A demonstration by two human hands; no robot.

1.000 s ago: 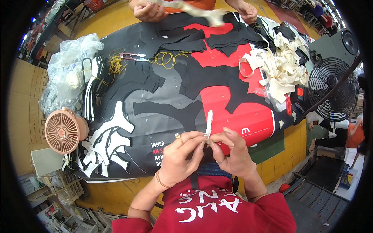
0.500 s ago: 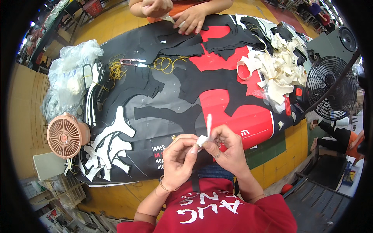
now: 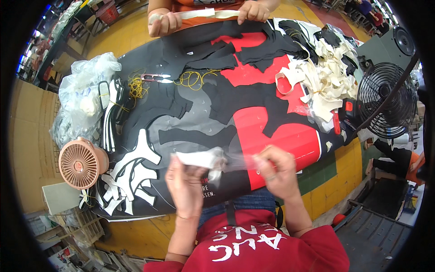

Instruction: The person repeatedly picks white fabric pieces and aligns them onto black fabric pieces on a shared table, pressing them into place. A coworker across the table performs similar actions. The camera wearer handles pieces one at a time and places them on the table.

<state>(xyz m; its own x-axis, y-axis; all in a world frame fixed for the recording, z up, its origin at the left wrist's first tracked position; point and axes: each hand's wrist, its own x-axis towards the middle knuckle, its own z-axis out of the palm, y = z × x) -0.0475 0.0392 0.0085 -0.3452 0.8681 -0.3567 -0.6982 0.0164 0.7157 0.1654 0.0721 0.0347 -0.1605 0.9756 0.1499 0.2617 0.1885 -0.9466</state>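
Over the near edge of the table, my left hand (image 3: 185, 188) grips a white cut fabric piece (image 3: 194, 158) by thumb and fingers. From the bunched right end of that piece, a thin see-through strip (image 3: 240, 161), smeared by motion, stretches across to my right hand (image 3: 277, 171). The right fingers are pinched on the strip's other end. Left of my hands lies a loose heap of white curved fabric pieces (image 3: 144, 152). Just beyond them a black cut fabric piece (image 3: 199, 138) rests flat on the table covering.
A pink fan (image 3: 81, 163), a plastic bag (image 3: 86, 95) and bundled strips (image 3: 111, 118) stand left. Red-handled snips (image 3: 156, 78) lie near yellow bands (image 3: 195, 79). Cream scraps (image 3: 328, 77) and a black fan (image 3: 387, 99) are right. Opposite, a co-worker's hands (image 3: 165, 23) stretch a white strip (image 3: 208, 13).
My hands have moved apart, left hand leftward and right hand rightward. The small white bundle has opened into a larger piece with a see-through strip. The co-worker has raised a white strip.
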